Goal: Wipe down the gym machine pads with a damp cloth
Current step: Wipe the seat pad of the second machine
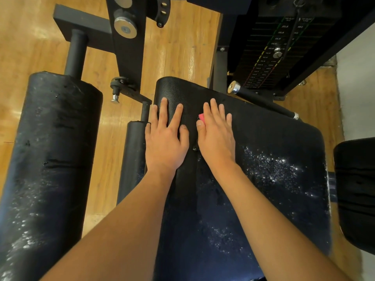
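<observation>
Mid-wipe on pad: right hand pressing cloth, fingers straight; left hand flat, open, bracing. Next, likely sweeping toward white specks.

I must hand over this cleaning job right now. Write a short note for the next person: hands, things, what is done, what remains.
Left hand: flat on the seat pad, holds nothing.
Right hand: fingers straight, presses the pink cloth onto the pad's far part.
Done: the far part looks free of specks.
To do: white specks on the seat's right and near parts; the large roller pad is speckled too.
</observation>
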Tool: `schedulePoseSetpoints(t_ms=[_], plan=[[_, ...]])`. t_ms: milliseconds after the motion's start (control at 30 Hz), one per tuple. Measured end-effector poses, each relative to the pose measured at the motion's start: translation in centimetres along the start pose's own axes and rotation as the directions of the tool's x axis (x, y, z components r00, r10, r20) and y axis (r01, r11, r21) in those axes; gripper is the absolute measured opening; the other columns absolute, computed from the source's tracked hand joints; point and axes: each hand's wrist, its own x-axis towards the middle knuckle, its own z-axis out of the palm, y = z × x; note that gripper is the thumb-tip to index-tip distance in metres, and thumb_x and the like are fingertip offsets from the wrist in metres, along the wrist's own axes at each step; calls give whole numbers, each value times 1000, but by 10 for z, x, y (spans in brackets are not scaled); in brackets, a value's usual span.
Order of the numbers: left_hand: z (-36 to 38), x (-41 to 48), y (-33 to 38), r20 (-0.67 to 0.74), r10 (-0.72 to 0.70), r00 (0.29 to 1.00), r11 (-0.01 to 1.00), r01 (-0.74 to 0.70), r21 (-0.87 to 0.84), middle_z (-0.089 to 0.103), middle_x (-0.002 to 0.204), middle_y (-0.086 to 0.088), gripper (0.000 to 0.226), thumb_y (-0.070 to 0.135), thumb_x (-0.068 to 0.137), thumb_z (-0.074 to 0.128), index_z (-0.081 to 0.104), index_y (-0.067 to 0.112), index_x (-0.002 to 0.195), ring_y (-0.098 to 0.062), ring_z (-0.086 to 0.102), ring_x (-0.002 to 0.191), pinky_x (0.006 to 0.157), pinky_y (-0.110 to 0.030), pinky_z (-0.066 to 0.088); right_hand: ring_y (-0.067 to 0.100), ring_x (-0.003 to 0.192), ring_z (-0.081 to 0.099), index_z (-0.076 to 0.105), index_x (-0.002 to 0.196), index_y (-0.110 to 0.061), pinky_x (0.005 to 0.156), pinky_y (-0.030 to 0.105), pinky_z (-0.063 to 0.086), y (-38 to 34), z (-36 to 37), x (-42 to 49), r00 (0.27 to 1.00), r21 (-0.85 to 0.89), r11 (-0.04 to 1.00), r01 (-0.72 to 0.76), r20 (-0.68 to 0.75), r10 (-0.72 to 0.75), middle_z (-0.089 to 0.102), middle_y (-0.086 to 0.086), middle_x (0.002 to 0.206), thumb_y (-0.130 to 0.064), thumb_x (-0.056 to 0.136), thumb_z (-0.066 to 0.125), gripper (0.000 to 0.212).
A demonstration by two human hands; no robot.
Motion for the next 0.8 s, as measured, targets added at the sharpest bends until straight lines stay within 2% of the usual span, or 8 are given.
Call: schedulePoseSetpoints(t_ms=[233, 533, 800], plan=[[1, 1, 0, -14, 5, 1000, 1000, -5, -12, 15, 171, -4, 56, 38, 103, 33, 35, 31, 159, -29, 8, 158, 119, -56, 29, 26, 159, 7, 23, 162, -13, 127, 38, 1, -4, 4, 15, 999, -1, 1000, -14, -31, 14, 14, 6, 171, -28, 112, 30, 52], [-1, 0, 1, -10, -3, 1000, 1000, 3, -14, 14, 171, -2, 55, 39, 104, 33, 34, 33, 159, -27, 7, 158, 121, -55, 27, 21, 159, 2, 19, 163, -15, 127, 34, -2, -2, 12, -40, 999, 52, 998, -40, -2, 40, 8, 3, 172, -27, 111, 33, 55], [-2, -1, 2, -5, -3, 1000, 1000, 3, -17, 14, 171, -2, 55, 38, 104, 34, 33, 33, 159, -27, 7, 158, 122, -55, 26, 23, 159, 1, 18, 163, -14, 126, 35, -4, -7, 7, -13, 999, 20, 999, -43, -20, 43, 7, 3, 172, -28, 111, 31, 55]])
